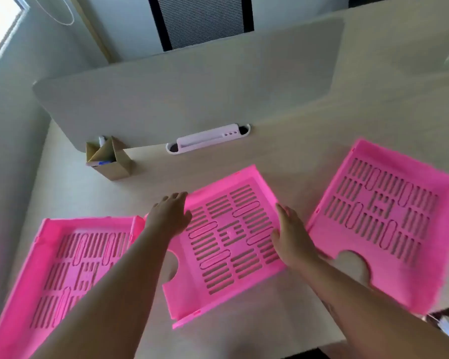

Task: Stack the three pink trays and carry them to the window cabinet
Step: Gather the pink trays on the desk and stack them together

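Note:
Three pink slotted trays lie side by side on the pale desk. The middle tray [228,244] sits turned at an angle, with my left hand [170,216] on its left rim and my right hand [292,237] on its right rim, fingers wrapped on the edges. The left tray [62,268] lies under my left forearm near the desk's front left corner. The right tray [389,224] lies apart at the right, its cut-out notch facing me. All three lie flat, separate and unstacked.
A grey divider panel [187,99] stands along the back of the desk [70,187]. A cardboard pen holder [109,159] and a white cable-slot cover [208,138] sit at its foot. A mesh chair back [205,19] is behind it, a window [0,24] at far left.

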Demonstrator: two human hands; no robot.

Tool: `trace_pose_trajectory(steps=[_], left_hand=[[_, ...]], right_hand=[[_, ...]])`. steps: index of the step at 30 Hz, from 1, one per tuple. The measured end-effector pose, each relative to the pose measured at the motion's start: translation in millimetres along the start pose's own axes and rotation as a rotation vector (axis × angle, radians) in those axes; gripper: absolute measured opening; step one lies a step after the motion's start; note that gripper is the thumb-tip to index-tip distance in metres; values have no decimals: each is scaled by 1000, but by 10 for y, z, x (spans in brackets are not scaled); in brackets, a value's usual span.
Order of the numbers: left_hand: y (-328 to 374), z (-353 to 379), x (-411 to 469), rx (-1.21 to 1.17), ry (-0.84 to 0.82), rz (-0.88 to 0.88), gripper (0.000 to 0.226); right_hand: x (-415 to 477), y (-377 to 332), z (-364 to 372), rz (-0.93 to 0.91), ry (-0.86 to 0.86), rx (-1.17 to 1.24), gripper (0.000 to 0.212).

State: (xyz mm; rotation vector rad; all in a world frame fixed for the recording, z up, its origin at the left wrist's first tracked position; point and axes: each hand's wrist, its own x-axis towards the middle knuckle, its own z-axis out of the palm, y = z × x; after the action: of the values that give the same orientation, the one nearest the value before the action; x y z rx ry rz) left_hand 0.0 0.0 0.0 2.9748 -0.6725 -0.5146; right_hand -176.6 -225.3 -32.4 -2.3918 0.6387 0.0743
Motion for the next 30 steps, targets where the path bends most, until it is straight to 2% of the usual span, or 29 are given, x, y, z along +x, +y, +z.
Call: trace_pose_trajectory(steps=[4, 7, 13, 16, 18, 21, 30], left_hand=[[-157, 29, 153, 50, 8, 36, 40], [-229, 85, 271, -13, -10, 35, 31], [-381, 224, 420, -156, -30, 65, 26], [-421, 245, 447, -141, -11, 98, 23], [-437, 234, 443, -118, -11, 114, 22], [-503, 192, 358, -116, -15, 96, 22], [-648, 192, -330, -255, 38, -13, 19]], right_hand=[[-182, -95, 55, 85, 181, 60, 50], [-384, -127, 135, 186, 292, 106, 45], [-654, -336, 343, 451, 480, 304, 64], [-718, -415, 491, 633, 478, 543, 80], [-750, -453, 589, 681, 463, 630, 86], [-745, -459, 647, 667, 432, 608, 82], [-377, -489, 276, 425, 356, 396, 76]])
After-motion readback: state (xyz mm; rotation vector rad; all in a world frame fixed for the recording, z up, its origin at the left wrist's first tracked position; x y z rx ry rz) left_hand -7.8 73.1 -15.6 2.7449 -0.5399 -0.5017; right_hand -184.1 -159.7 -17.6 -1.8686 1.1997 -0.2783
